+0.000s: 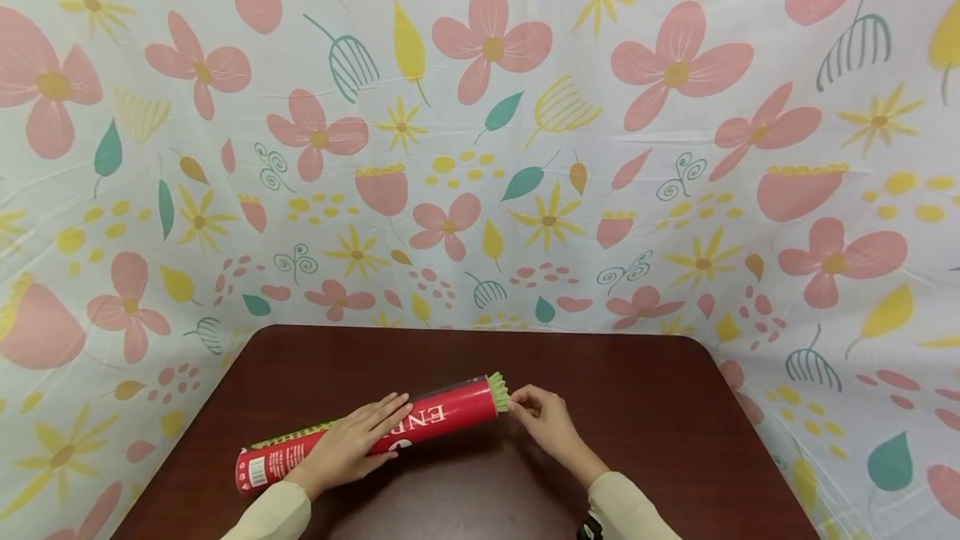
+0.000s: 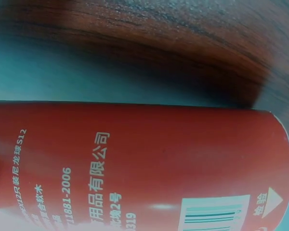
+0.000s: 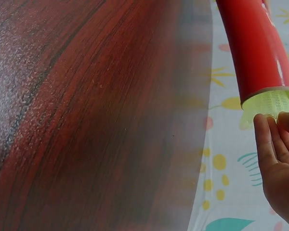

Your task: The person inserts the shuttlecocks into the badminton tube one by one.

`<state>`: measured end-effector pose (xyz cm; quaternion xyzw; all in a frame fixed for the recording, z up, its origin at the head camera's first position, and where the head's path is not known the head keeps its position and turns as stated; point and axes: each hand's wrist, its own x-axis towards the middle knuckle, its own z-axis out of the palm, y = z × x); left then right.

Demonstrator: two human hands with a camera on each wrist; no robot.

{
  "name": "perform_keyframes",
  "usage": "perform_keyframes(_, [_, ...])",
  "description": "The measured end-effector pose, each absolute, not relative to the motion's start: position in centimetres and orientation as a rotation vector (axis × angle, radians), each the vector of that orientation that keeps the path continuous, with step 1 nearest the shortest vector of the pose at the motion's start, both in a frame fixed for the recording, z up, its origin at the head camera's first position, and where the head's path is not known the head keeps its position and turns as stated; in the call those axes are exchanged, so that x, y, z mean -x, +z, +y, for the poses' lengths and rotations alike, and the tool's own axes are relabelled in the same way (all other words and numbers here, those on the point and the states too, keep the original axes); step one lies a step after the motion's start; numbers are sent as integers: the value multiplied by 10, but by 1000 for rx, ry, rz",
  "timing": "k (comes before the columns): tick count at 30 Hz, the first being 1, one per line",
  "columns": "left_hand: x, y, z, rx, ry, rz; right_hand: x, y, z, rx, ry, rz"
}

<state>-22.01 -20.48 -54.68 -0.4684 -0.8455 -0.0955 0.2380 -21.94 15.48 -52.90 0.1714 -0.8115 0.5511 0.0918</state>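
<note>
A red cardboard shuttlecock tube (image 1: pixel 450 415) lies slantwise over the table, its right end farther back. My left hand (image 1: pixel 351 438) holds it around the middle, fingers across the top and thumb along the near side. Out of the tube's right end sticks the pale yellow-green skirt of a nylon shuttlecock (image 1: pixel 498 392); the rest of it is hidden inside. With thumb and fingertips, my right hand (image 1: pixel 549 426) pinches the skirt's edge, also seen in the right wrist view. Printed text and a barcode (image 2: pixel 214 214) show near the tube's other end in the left wrist view.
The dark reddish-brown wooden table (image 1: pixel 637 407) has rounded far corners. Behind it and at both sides hangs a white cloth (image 1: pixel 465 157) printed with flowers and leaves.
</note>
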Motion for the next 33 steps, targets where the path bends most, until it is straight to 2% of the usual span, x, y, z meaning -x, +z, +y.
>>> perform_keyframes(9, [219, -546, -203, 1282, -268, -2312, 218, -526, 147, -498, 1630, -2452])
perform_keyframes(33, [220, -545, -199, 1320, -271, -2260, 227, -527, 145, -706, 1488, -2459])
